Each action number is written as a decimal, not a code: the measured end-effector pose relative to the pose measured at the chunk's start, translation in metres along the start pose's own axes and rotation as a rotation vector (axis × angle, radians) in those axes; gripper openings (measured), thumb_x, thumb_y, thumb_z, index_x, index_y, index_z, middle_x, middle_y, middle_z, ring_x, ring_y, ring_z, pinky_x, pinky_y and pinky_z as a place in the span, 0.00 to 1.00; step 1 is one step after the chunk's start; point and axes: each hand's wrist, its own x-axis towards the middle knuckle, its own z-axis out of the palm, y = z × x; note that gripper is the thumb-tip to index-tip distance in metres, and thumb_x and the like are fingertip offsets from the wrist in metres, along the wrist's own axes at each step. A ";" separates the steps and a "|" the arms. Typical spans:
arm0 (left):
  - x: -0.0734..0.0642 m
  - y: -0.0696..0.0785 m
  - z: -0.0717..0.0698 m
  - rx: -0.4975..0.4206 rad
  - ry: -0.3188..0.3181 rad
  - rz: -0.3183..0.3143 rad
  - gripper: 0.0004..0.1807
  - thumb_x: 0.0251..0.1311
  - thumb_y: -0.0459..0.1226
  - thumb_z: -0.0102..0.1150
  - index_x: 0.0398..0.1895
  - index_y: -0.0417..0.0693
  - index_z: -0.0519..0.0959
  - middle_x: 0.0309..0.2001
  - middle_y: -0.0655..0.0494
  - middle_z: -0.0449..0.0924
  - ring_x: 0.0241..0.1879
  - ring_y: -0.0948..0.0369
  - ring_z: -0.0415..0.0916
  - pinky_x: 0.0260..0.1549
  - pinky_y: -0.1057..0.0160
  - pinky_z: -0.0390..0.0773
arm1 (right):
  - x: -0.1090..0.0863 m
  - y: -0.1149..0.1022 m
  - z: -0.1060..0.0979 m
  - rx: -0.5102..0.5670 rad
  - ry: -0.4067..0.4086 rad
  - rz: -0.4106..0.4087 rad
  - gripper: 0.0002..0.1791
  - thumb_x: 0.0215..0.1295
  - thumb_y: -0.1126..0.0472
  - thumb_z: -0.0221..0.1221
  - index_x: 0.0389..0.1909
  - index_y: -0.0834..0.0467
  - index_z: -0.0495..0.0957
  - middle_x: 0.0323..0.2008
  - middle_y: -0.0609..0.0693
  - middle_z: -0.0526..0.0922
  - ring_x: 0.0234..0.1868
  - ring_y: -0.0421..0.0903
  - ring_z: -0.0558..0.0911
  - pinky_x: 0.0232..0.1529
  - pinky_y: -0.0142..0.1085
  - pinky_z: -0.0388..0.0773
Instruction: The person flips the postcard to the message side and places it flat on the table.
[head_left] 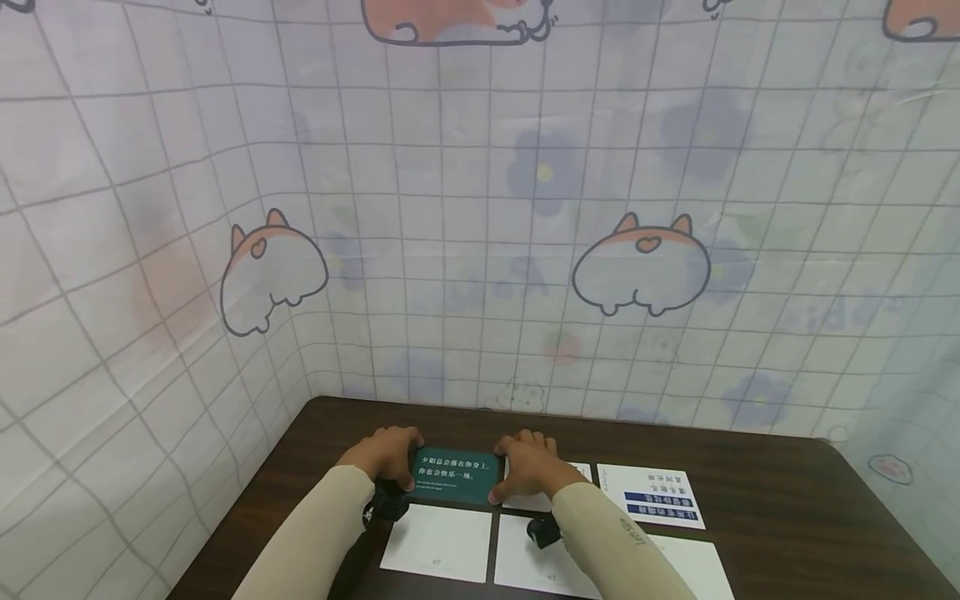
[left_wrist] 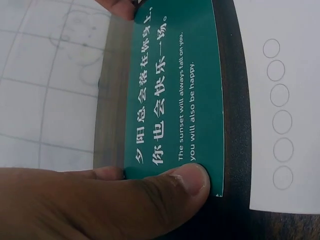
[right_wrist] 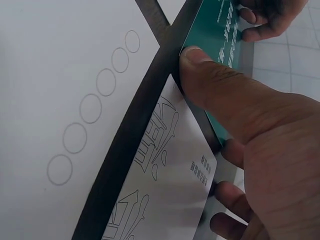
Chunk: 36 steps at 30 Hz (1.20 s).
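A green postcard (head_left: 456,490) with white Chinese and English lettering lies near the back of the dark table, between my two hands. My left hand (head_left: 386,457) holds its left end, the thumb (left_wrist: 192,180) on the near corner and a fingertip (left_wrist: 109,173) at the far edge. Gripping the right end is my right hand (head_left: 534,467), its thumb (right_wrist: 196,56) on the near corner; the other fingers reach toward the far side. Beneath the right hand lies a white postcard (right_wrist: 175,165) with outlined characters, partly hidden in the head view.
A white card with blue bars (head_left: 648,492) lies at the right. In the front row are white postcards, one at the left (head_left: 438,542), one in the middle (head_left: 517,554) and one at the right (head_left: 693,567). A patterned curtain (head_left: 450,250) hangs behind the dark table (head_left: 787,500).
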 end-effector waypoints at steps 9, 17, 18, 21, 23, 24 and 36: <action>0.000 0.001 -0.003 0.008 -0.008 0.023 0.37 0.40 0.35 0.86 0.57 0.49 0.79 0.54 0.46 0.78 0.53 0.45 0.71 0.56 0.36 0.71 | 0.002 0.000 0.001 0.007 0.010 0.004 0.45 0.40 0.42 0.82 0.61 0.51 0.76 0.57 0.54 0.74 0.58 0.55 0.68 0.63 0.55 0.58; 0.000 -0.003 -0.002 0.004 0.003 0.033 0.38 0.39 0.36 0.86 0.58 0.50 0.77 0.53 0.47 0.78 0.51 0.46 0.72 0.55 0.37 0.70 | 0.001 -0.001 0.001 0.005 0.031 -0.022 0.46 0.40 0.42 0.82 0.61 0.53 0.75 0.57 0.54 0.75 0.59 0.56 0.68 0.63 0.55 0.58; 0.001 -0.005 0.000 0.001 0.006 0.036 0.39 0.39 0.36 0.86 0.58 0.51 0.77 0.53 0.47 0.78 0.51 0.47 0.72 0.55 0.37 0.70 | 0.000 -0.001 0.001 0.004 0.036 -0.031 0.46 0.40 0.42 0.83 0.60 0.54 0.75 0.57 0.54 0.75 0.59 0.56 0.68 0.62 0.55 0.59; 0.002 -0.008 0.003 -0.011 0.022 0.056 0.39 0.39 0.36 0.86 0.58 0.51 0.76 0.52 0.48 0.79 0.50 0.47 0.72 0.55 0.37 0.69 | 0.000 0.000 0.002 -0.001 0.057 -0.060 0.46 0.39 0.43 0.83 0.60 0.55 0.75 0.56 0.54 0.76 0.59 0.56 0.69 0.61 0.55 0.59; 0.002 -0.011 0.006 -0.023 0.034 0.071 0.40 0.39 0.36 0.86 0.59 0.51 0.76 0.52 0.49 0.80 0.50 0.47 0.72 0.55 0.38 0.69 | -0.001 0.000 0.003 -0.002 0.075 -0.078 0.46 0.39 0.43 0.83 0.59 0.56 0.75 0.55 0.54 0.77 0.59 0.56 0.69 0.60 0.55 0.60; 0.002 -0.012 0.007 -0.030 0.041 0.076 0.40 0.39 0.36 0.86 0.59 0.51 0.75 0.52 0.49 0.80 0.51 0.48 0.72 0.56 0.38 0.69 | -0.001 0.001 0.004 -0.004 0.084 -0.084 0.46 0.39 0.43 0.83 0.59 0.56 0.75 0.54 0.53 0.78 0.59 0.56 0.70 0.59 0.54 0.60; -0.004 -0.019 0.014 -0.118 0.123 0.152 0.40 0.40 0.33 0.85 0.59 0.50 0.73 0.31 0.66 0.77 0.36 0.59 0.72 0.53 0.41 0.63 | -0.001 0.003 0.010 0.046 0.150 -0.093 0.47 0.36 0.46 0.84 0.58 0.57 0.75 0.36 0.41 0.81 0.52 0.51 0.73 0.56 0.50 0.60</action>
